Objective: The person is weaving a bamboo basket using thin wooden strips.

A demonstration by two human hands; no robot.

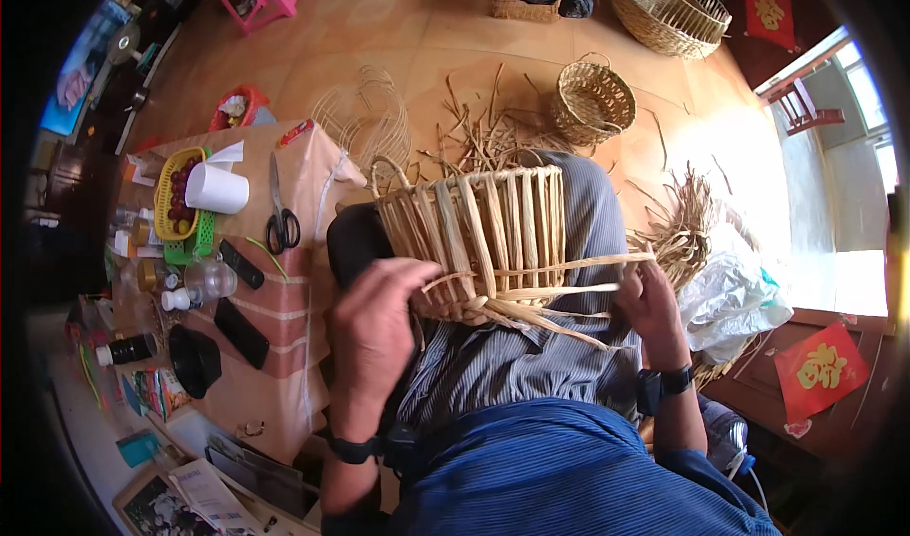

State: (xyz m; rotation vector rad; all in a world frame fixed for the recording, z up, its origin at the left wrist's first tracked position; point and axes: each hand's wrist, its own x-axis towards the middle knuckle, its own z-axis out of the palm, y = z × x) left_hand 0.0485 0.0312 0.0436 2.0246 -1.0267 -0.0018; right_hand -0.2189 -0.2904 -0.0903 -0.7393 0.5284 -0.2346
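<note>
At the left of the table (303, 342), a yellow basket (161, 190) of round red fruit sits near the far edge, with a paper roll (218, 193) just beside it. Nearer to us a clear jar (210, 280) lies tipped over, and a black phone (242, 335) rests between a black bowl (194, 361) and the right edge. Scissors (282, 223) lie along that right edge, blades pointing to the far side. Our left hand (374, 326) is at the left of the work basket (474, 228), fingers bent inward at its near end; they are blurred, so we cannot tell whether they pinch anything. The work basket lies across our lap, its pale stakes running toward us to a braid at the near end. Beyond it, loose straw (488, 128) and a small basket (594, 105) lie on the floor. Our right hand (652, 299) pinches a long strip (578, 264) between thumb and fingers, drawn out to the right. Farther right, a straw bundle (687, 233) meets a plastic bag (730, 294).
</note>
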